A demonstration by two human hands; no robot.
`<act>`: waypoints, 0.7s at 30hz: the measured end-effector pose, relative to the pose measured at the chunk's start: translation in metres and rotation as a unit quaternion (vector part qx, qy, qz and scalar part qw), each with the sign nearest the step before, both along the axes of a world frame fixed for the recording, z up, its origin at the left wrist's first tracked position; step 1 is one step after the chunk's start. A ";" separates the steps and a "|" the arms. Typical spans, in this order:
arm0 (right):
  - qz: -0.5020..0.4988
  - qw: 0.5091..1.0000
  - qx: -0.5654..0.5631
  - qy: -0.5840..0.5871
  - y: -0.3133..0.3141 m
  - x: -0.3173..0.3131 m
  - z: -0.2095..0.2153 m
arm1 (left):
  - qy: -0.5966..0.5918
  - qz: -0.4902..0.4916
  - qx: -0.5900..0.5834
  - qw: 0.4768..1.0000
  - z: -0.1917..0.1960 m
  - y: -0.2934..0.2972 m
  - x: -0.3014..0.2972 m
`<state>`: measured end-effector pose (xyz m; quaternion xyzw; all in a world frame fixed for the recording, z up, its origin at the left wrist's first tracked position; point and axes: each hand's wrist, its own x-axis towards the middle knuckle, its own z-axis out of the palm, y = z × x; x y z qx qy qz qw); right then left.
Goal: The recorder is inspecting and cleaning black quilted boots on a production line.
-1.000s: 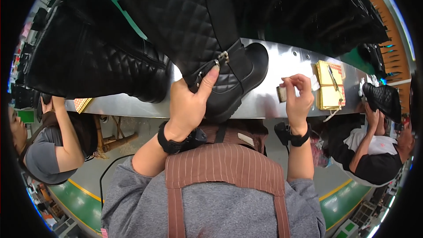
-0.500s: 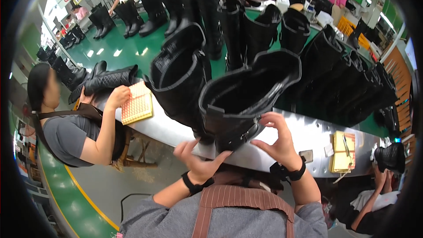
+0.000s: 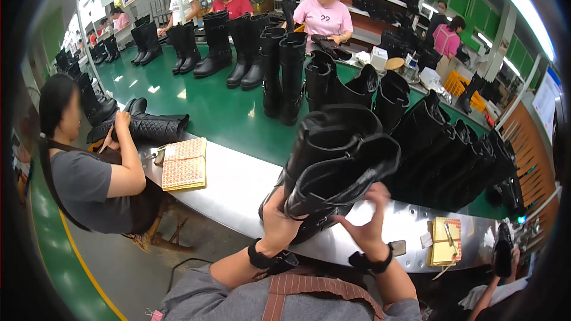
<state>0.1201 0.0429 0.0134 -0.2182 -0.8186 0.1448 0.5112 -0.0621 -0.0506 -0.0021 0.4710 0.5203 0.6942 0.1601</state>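
In front of me a pair of tall black leather boots stands close together over the metal table edge, the near boot [image 3: 324, 193] overlapping the far boot [image 3: 324, 128]. Their wide tops face up toward me. My left hand [image 3: 279, 223] is closed on the left side of the near boot, its fingertips partly hidden by the leather. Beside the boot's right side is my right hand [image 3: 367, 226], thumb and fingers apart, fingertips slightly blurred. Whether those fingertips touch the leather I cannot tell. A buckled strap [image 3: 321, 220] shows low on the near boot.
More black boots [image 3: 428, 148] line the green table [image 3: 202, 98] at the right and back. Sheets of round stickers [image 3: 184, 163] lie left, with a yellow sticker pad and pen [image 3: 446, 241] right. A co-worker [image 3: 89, 166] sits at left handling a quilted boot [image 3: 154, 126].
The view has tilted up. The two boots have come closer together and turned. My left hand has gone from spread fingers to holding the near boot; my right hand stays at its right side.
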 end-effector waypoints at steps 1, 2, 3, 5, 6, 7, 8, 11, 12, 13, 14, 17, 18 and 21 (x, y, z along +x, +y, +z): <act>-0.080 0.994 0.073 -0.005 -0.001 0.014 0.022 | 0.006 -0.019 -0.028 0.999 0.005 -0.004 -0.005; -0.098 0.987 0.125 -0.001 0.001 0.025 0.048 | -0.029 -0.027 -0.007 0.999 0.008 -0.006 -0.004; -0.142 0.974 0.175 -0.035 -0.002 0.033 0.075 | -0.015 -0.070 0.001 0.997 0.012 -0.007 -0.005; -0.136 0.957 0.205 -0.154 -0.009 0.044 0.131 | 0.043 -0.168 0.054 0.983 0.018 -0.009 -0.005; -0.092 0.945 0.192 -0.248 -0.014 0.051 0.162 | 0.066 -0.180 0.055 0.980 0.020 -0.008 -0.004; -0.072 0.918 0.143 -0.363 -0.017 0.052 0.188 | 0.078 -0.200 0.047 0.976 0.021 -0.006 -0.002; 0.019 0.914 0.123 -0.385 -0.014 0.049 0.208 | 0.032 -0.255 0.008 0.966 0.022 -0.006 0.003; 0.075 0.888 0.057 -0.450 -0.011 0.044 0.234 | 0.001 -0.287 -0.039 0.957 0.025 -0.003 0.017; 0.053 0.903 -0.007 -0.427 -0.010 0.043 0.233 | 0.030 -0.281 -0.028 0.959 0.026 -0.001 0.020; 0.018 0.911 -0.071 -0.407 -0.007 0.044 0.229 | -0.004 -0.289 -0.048 0.956 0.027 0.001 0.024; 0.016 0.924 -0.142 -0.354 -0.008 0.046 0.222 | -0.021 -0.297 -0.060 0.953 0.028 0.002 0.025; 0.023 0.923 -0.160 -0.350 -0.003 0.056 0.211 | -0.014 -0.310 -0.063 0.949 0.029 0.005 0.025; 0.044 0.912 -0.158 -0.376 0.001 0.057 0.210 | -0.014 -0.323 -0.065 0.944 0.028 0.005 0.023; 0.091 0.893 -0.144 -0.417 0.004 0.050 0.212 | 0.004 -0.330 -0.072 0.941 0.024 0.000 0.020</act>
